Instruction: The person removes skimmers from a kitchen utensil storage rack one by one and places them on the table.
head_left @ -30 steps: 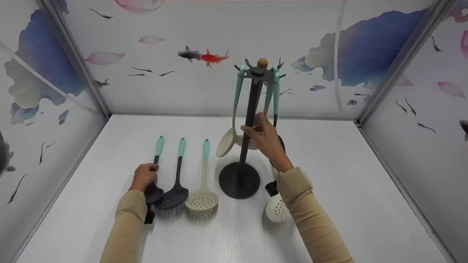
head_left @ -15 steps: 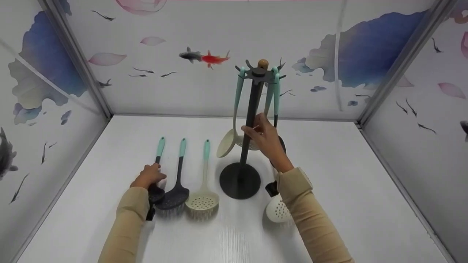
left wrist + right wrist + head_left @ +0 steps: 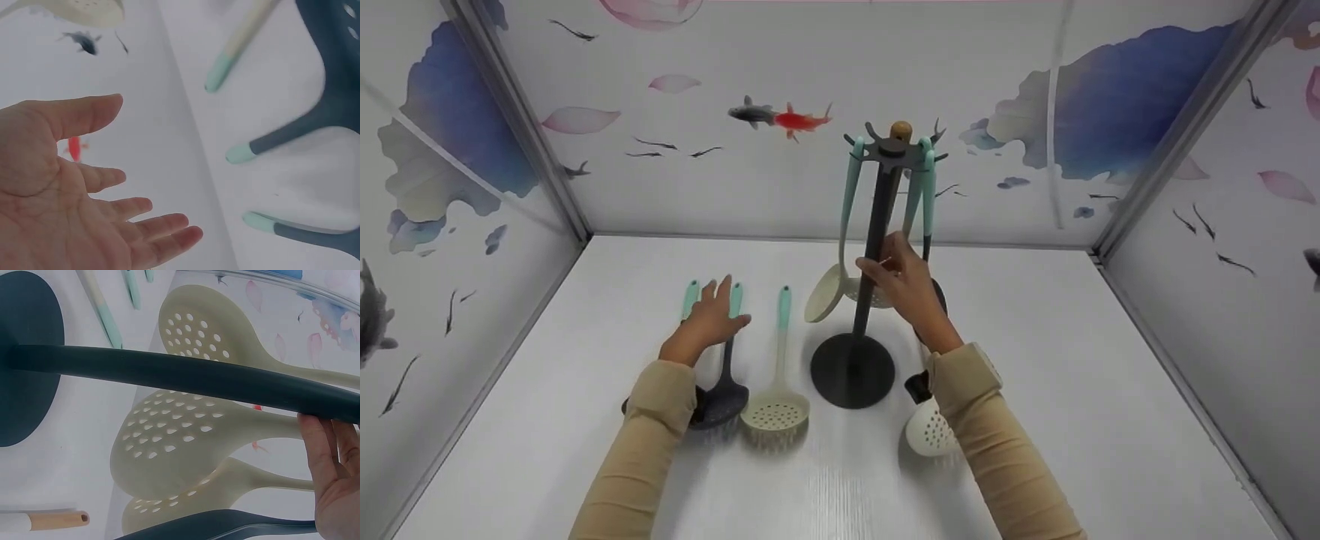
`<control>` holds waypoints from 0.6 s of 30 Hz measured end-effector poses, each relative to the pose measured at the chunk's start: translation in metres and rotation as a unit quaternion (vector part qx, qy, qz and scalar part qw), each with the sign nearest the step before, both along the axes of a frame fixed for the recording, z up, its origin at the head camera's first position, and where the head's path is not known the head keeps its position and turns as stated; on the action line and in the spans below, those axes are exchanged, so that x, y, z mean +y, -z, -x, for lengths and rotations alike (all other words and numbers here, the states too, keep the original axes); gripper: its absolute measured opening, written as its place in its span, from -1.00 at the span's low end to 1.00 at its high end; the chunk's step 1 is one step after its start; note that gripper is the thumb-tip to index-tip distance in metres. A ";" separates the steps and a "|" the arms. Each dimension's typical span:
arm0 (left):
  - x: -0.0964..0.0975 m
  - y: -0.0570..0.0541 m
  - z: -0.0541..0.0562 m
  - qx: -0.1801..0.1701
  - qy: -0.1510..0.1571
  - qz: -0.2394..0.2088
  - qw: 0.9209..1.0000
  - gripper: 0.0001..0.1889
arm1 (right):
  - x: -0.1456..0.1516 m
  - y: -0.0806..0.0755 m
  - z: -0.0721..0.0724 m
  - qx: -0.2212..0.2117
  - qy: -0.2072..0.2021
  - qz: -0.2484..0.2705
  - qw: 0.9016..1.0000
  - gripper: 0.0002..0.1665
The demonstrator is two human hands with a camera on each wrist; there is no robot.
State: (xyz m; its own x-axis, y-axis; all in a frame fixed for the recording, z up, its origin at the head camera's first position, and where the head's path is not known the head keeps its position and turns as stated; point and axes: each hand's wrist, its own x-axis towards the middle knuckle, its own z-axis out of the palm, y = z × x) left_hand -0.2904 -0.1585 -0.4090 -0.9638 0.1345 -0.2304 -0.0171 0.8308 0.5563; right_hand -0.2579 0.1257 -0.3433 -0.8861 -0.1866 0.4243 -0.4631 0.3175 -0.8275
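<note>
My left hand (image 3: 709,322), fingers spread, hovers over the mint handles of two dark utensils; in the left wrist view the palm (image 3: 73,219) has nothing in it. The nearer handle belongs to a dark slotted skimmer (image 3: 726,401); the other, a dark ladle, is mostly hidden under the left forearm. To their right lies a cream skimmer (image 3: 776,414). My right hand (image 3: 904,285) pinches the black post of a utensil stand (image 3: 877,217) between thumb and fingers. From its hooks hang a cream ladle (image 3: 825,295), cream slotted utensils (image 3: 169,433) and a dark one (image 3: 225,523).
The stand's round black base (image 3: 853,375) sits mid-table. Right of it a white perforated utensil (image 3: 930,431) lies partly under the right sleeve; a wooden handle end (image 3: 59,520) shows in the right wrist view. Printed panels (image 3: 660,187) enclose the white table (image 3: 1110,420) at back and sides.
My left hand has let go of the dark ladle's handle and moved up and right, fingers spreading over the handles. The right hand stays at the post.
</note>
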 end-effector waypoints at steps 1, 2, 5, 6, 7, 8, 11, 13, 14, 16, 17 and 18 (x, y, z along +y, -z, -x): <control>0.005 -0.004 0.000 0.014 0.004 -0.006 1.000 -0.17 | 0.000 0.000 0.000 0.000 0.000 -0.001 1.000 -0.73; 0.010 -0.007 -0.001 0.030 0.009 -0.011 0.999 -0.16 | 0.000 0.000 0.000 0.000 0.000 -0.002 1.000 -0.73; 0.024 -0.017 -0.002 0.077 0.017 -0.033 0.996 -0.14 | -0.001 0.000 0.000 0.001 0.002 -0.006 1.000 -0.72; 0.029 -0.021 -0.003 0.093 0.021 -0.042 0.995 -0.14 | -0.001 -0.001 0.000 0.001 0.002 -0.007 1.000 -0.72; 0.034 -0.024 -0.003 0.108 0.026 -0.053 0.992 -0.14 | -0.001 -0.001 -0.001 0.001 0.004 -0.007 1.000 -0.73; 0.039 -0.027 -0.003 0.125 0.032 -0.067 0.989 -0.14 | -0.001 -0.001 -0.001 0.001 0.006 -0.007 1.000 -0.73; 0.054 -0.036 -0.003 0.173 0.054 -0.118 0.976 -0.16 | -0.001 -0.001 -0.001 0.003 0.008 -0.007 1.000 -0.74; 0.065 -0.042 -0.003 0.200 0.064 -0.159 0.965 -0.17 | -0.001 -0.002 -0.001 0.001 0.010 -0.007 1.000 -0.74; 0.070 -0.045 -0.003 0.213 0.070 -0.179 0.958 -0.18 | -0.001 -0.002 -0.001 0.000 0.010 -0.007 1.000 -0.73; 0.081 -0.050 -0.003 0.231 0.079 -0.226 0.943 -0.19 | -0.001 -0.002 -0.002 -0.002 0.011 -0.008 1.000 -0.72; 0.086 -0.052 -0.003 0.238 0.084 -0.248 0.935 -0.21 | -0.001 -0.002 -0.002 -0.003 0.011 -0.008 1.000 -0.72; 0.091 -0.055 -0.002 0.243 0.088 -0.267 0.928 -0.22 | 0.000 -0.002 -0.002 -0.003 0.011 -0.007 1.000 -0.72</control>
